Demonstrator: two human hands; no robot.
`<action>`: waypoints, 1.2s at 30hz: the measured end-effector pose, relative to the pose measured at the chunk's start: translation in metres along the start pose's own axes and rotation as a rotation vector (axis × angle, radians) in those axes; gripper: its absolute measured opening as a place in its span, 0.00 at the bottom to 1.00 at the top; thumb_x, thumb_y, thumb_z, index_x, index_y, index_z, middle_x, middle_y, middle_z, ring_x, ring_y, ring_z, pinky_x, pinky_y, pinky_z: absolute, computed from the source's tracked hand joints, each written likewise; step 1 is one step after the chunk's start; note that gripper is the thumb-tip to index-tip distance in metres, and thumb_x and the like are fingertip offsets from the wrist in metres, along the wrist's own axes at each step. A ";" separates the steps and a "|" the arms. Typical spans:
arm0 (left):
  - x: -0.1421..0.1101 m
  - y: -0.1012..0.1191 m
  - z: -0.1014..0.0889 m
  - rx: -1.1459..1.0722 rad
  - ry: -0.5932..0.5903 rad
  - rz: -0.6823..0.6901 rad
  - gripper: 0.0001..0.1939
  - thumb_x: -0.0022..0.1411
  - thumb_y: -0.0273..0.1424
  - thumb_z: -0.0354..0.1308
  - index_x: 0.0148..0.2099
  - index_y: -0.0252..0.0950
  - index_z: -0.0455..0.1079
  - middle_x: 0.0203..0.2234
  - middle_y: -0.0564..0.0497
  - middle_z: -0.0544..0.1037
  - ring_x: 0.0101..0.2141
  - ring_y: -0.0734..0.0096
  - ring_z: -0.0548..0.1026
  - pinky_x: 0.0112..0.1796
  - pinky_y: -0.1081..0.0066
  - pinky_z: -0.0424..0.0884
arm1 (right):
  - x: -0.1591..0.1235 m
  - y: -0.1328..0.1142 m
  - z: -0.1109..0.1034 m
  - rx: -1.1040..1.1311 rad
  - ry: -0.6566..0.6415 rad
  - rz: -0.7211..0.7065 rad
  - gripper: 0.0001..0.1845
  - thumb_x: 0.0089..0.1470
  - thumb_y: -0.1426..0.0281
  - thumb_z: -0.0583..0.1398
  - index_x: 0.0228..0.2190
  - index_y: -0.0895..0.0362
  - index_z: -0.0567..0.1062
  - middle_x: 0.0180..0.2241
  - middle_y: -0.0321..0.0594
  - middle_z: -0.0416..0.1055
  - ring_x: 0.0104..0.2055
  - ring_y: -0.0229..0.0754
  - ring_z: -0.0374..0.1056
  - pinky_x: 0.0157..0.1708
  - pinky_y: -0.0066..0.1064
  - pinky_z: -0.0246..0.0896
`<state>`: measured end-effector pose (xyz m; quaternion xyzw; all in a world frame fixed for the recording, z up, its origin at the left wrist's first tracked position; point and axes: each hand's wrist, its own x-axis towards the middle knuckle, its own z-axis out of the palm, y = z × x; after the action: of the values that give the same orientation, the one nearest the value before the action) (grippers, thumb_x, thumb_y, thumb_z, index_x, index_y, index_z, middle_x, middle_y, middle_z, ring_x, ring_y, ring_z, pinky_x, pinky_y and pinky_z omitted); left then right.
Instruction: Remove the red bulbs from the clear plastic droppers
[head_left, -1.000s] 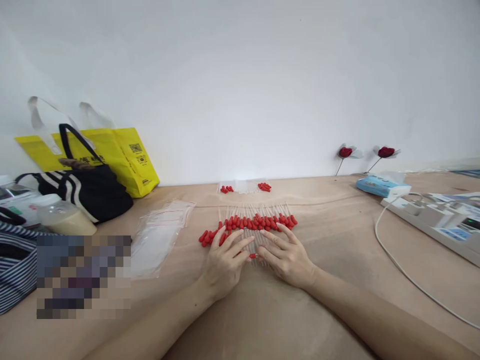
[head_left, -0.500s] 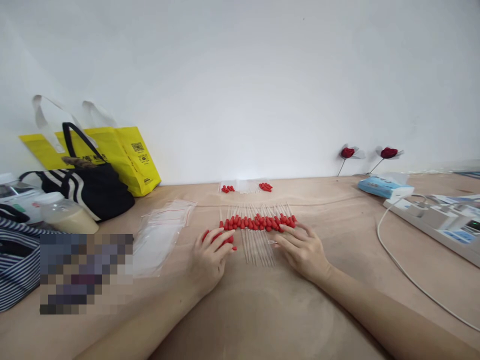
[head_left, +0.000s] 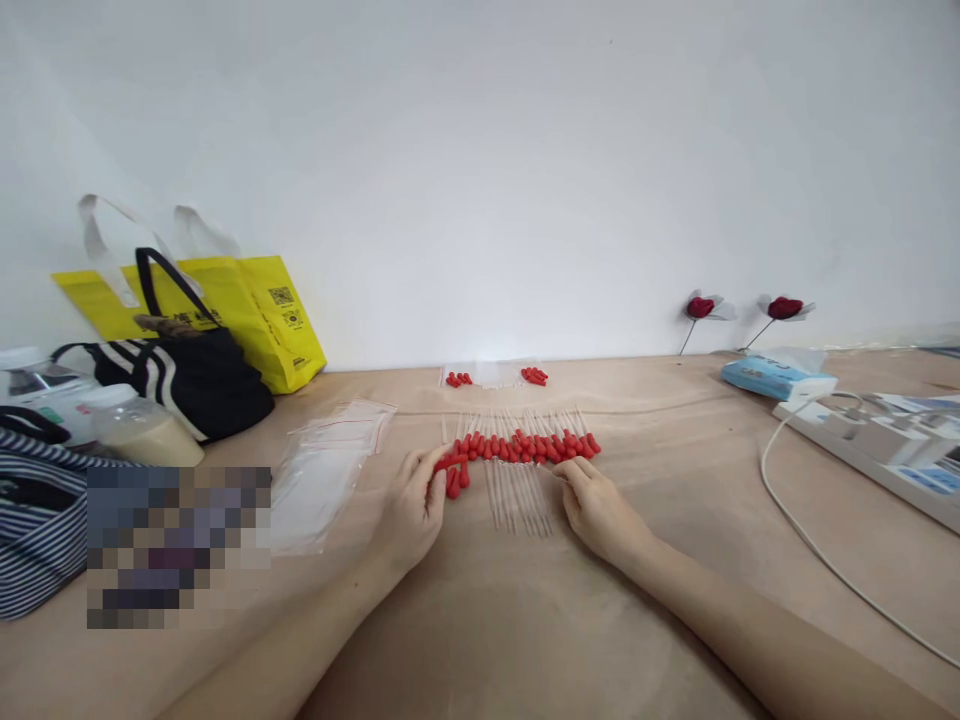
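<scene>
A row of clear thin droppers with red rubber bulbs (head_left: 525, 446) lies across the tan table (head_left: 525, 620), tips pointing toward me. My left hand (head_left: 411, 510) is at the row's left end, fingers curled round a few red-bulbed droppers (head_left: 452, 478). My right hand (head_left: 596, 510) rests at the right end with fingers curled in, fingertips against the clear stems; what they hold, if anything, I cannot make out.
Clear zip bags (head_left: 330, 470) lie left of my hands. Two small filled bags with red bulbs (head_left: 495, 376) sit by the wall. Yellow and black tote bags (head_left: 202, 340) stand at left. A power strip (head_left: 885, 440), its white cable (head_left: 810, 545) and a tissue pack (head_left: 776, 375) are at right.
Both hands went from lying flat and spread over the droppers to curled at the two ends of the row. The loose bulbs at the left end were gathered in toward the row.
</scene>
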<state>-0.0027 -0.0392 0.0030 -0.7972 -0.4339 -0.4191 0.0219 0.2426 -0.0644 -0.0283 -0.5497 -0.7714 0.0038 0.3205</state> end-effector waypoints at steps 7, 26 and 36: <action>0.008 -0.016 -0.014 -0.020 0.041 -0.189 0.08 0.54 0.33 0.50 0.35 0.36 0.63 0.27 0.52 0.71 0.27 0.72 0.70 0.31 0.71 0.69 | 0.002 -0.010 0.001 0.004 -0.017 -0.011 0.13 0.46 0.83 0.47 0.24 0.58 0.67 0.28 0.42 0.65 0.30 0.38 0.63 0.32 0.29 0.61; 0.008 -0.013 -0.011 0.259 -0.095 -0.086 0.06 0.52 0.34 0.52 0.29 0.37 0.66 0.24 0.53 0.74 0.30 0.67 0.71 0.37 0.64 0.61 | -0.007 -0.027 0.008 0.033 0.097 -0.114 0.08 0.48 0.78 0.50 0.27 0.59 0.68 0.33 0.46 0.64 0.38 0.44 0.62 0.38 0.36 0.62; 0.021 -0.004 -0.011 0.253 -0.168 -0.204 0.10 0.50 0.39 0.54 0.31 0.37 0.67 0.30 0.50 0.71 0.35 0.63 0.68 0.37 0.65 0.62 | -0.008 -0.031 0.008 0.015 0.091 -0.054 0.10 0.50 0.77 0.50 0.34 0.59 0.69 0.34 0.46 0.66 0.39 0.43 0.63 0.38 0.34 0.61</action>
<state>-0.0066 -0.0270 0.0230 -0.7721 -0.5620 -0.2935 0.0430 0.2137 -0.0807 -0.0272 -0.5260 -0.7706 -0.0243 0.3592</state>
